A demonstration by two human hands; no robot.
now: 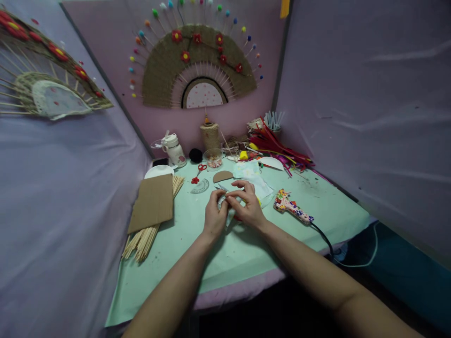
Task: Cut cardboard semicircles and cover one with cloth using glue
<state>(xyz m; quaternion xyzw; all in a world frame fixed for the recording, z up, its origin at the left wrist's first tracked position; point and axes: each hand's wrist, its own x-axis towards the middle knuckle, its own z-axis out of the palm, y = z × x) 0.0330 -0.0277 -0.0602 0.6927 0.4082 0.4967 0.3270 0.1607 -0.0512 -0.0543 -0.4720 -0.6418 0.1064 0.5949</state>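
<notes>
Over the middle of the table, my left hand (215, 215) and my right hand (249, 206) meet, fingertips pinched together. Between them is a small pale piece of cloth (229, 218), mostly covered by my fingers. Pointed metal blades (221, 187) show just beyond my fingertips, and bits of red and yellow peek out by my right hand; they look like scissors lying under the hands. A brown cardboard half-circle (223, 176) lies just past them. Pale patterned cloth (259, 185) spreads behind my right hand.
On the left, a cardboard sheet (153, 202) rests on wooden sticks (144, 244). A clear protractor (200, 186) and red scissors (199, 173) lie farther back. A corded glue gun (292, 206) is at right. Twine (210, 136), a white bottle (174, 149) and red pipe cleaners (271, 145) line the back.
</notes>
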